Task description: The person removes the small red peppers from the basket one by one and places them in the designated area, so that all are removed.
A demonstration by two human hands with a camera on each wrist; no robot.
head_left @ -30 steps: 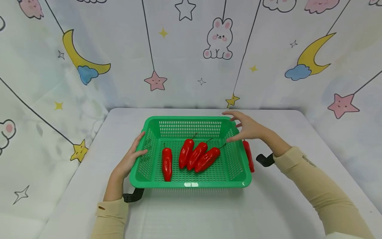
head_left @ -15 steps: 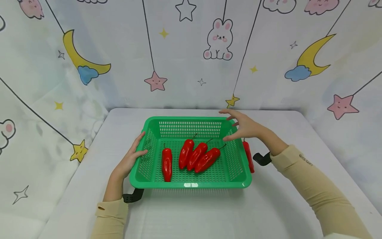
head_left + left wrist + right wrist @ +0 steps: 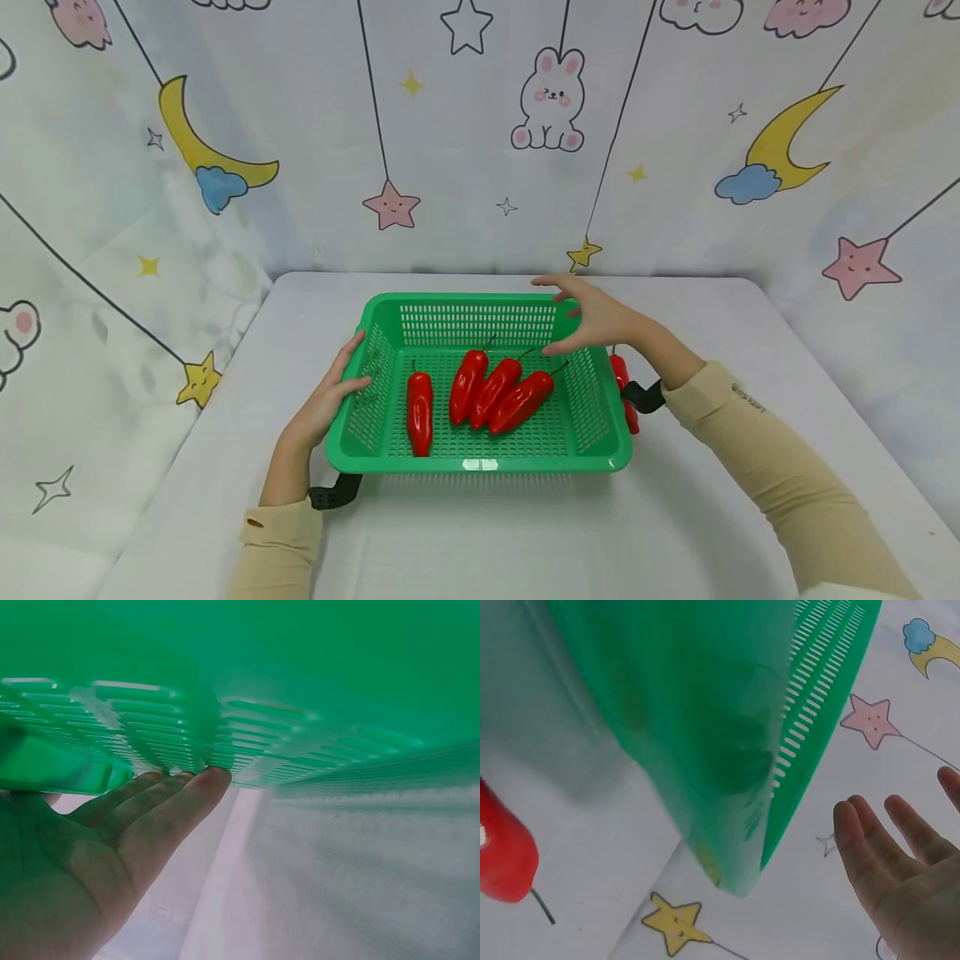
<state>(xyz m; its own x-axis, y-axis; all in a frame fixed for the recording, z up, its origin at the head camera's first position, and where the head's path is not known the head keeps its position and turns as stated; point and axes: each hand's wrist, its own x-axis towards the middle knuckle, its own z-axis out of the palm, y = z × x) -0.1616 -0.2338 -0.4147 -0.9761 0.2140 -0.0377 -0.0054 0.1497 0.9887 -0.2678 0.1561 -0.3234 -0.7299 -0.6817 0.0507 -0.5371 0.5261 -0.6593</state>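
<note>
In the head view a green basket (image 3: 480,464) holds several red peppers (image 3: 522,402). My left hand (image 3: 322,404) grips its left side, thumb over the rim; in the left wrist view that hand's (image 3: 112,855) fingers touch the slotted outer wall of the basket (image 3: 315,667). Over the right back corner hovers my right hand (image 3: 603,321), fingers spread and holding nothing. The right wrist view shows this hand (image 3: 907,892) apart from the basket (image 3: 697,697). Another red pepper (image 3: 620,371) lies outside, against the basket's right side, and appears in the right wrist view (image 3: 506,847).
The basket stands on a white table (image 3: 480,542). Behind it hangs a pale backdrop (image 3: 480,150) printed with stars, moons and a rabbit. Each wrist wears a black strap mount, the right one (image 3: 643,397) partly covering the outside pepper.
My right hand has moved left over the basket's right back corner, its fingers still spread. My left hand, the basket and the peppers have stayed where they were.
</note>
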